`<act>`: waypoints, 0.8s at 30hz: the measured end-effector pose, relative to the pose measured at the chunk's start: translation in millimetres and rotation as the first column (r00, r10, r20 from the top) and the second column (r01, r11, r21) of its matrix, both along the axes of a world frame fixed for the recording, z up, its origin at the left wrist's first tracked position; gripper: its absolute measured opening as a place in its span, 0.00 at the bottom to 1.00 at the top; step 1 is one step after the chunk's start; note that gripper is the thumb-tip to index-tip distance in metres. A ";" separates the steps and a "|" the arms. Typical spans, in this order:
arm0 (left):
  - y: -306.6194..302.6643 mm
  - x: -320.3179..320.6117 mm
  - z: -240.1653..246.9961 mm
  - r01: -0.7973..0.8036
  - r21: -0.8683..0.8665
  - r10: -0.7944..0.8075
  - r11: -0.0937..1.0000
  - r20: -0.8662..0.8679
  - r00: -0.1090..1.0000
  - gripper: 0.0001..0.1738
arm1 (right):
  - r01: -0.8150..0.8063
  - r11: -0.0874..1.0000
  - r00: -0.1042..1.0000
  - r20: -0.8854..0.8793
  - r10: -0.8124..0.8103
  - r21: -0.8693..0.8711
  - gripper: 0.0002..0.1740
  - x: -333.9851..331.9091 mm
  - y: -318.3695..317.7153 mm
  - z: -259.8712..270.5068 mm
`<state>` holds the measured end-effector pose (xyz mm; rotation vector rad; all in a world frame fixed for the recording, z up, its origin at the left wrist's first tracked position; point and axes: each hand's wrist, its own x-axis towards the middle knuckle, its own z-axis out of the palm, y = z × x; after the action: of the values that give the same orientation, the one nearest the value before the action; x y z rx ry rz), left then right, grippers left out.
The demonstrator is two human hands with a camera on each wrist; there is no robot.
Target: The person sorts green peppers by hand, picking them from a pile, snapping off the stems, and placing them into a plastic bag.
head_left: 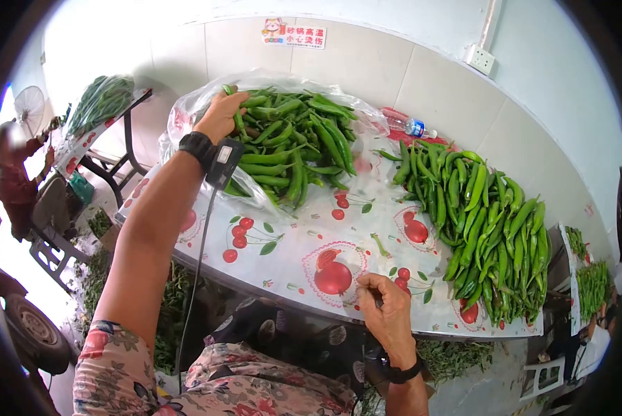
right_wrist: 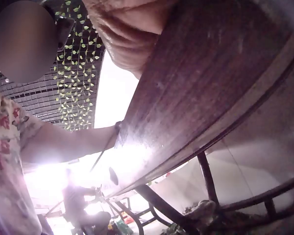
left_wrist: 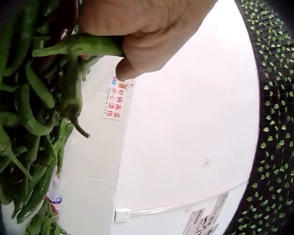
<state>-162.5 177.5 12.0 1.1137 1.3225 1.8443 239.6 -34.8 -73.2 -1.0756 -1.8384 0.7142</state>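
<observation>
My left hand (head_left: 222,115) is at the upper left of a heap of green peppers (head_left: 283,139) lying in a clear plastic bag (head_left: 179,132). Close up in the left wrist view, the hand (left_wrist: 142,29) pinches a green pepper (left_wrist: 83,45) between thumb and fingers. My right hand (head_left: 387,312) rests at the table's front edge with bent fingers and no pepper in it. The right wrist view shows that hand (right_wrist: 132,34) beside the table's underside (right_wrist: 201,73); its fingertips are hidden there.
A second pile of green peppers (head_left: 491,229) covers the right of the patterned tablecloth (head_left: 290,256). Behind it lies a plastic bottle (head_left: 416,127) near the wall. At the far left a person (head_left: 16,173) sits by another table with a bagged heap (head_left: 103,104).
</observation>
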 end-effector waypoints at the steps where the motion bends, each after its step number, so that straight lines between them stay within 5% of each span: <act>1: -0.1 7.4 2.8 -0.094 0.012 0.094 0.995 0.028 0.995 0.27 | 0.000 1.000 1.000 -0.013 0.000 -0.021 0.08 0.3 -0.6 1.2; 8: -4.4 -4.7 0.6 -0.061 -0.057 0.044 0.997 -0.270 0.962 0.33 | -0.011 0.996 0.998 -0.055 0.006 -0.093 0.07 1.8 -0.2 3.0; 11: -32.0 -5.0 19.4 -0.137 -0.075 0.072 0.988 -0.558 0.826 0.29 | -0.016 0.998 0.998 -0.061 0.012 -0.065 0.08 1.0 0.3 2.5; 17: -51.8 3.5 29.5 -0.046 -0.005 0.036 0.999 -0.543 0.839 0.30 | -0.024 0.997 0.998 -0.063 0.020 -0.069 0.08 2.5 1.7 0.2; 21: -10.2 -56.3 12.5 -0.365 0.122 0.301 0.923 -0.819 0.488 0.43 | -0.023 0.994 0.998 -0.056 0.017 -0.105 0.08 3.3 1.3 2.3; 24: -20.1 -55.6 10.6 -0.417 0.023 0.249 0.909 -0.831 0.497 0.44 | -0.023 0.997 0.999 -0.044 0.020 -0.070 0.09 5.1 3.9 -1.7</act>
<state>-218.1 157.4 22.6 1.8366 2.3413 1.3710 244.7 -31.0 -74.9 -1.0793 -1.8017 0.8143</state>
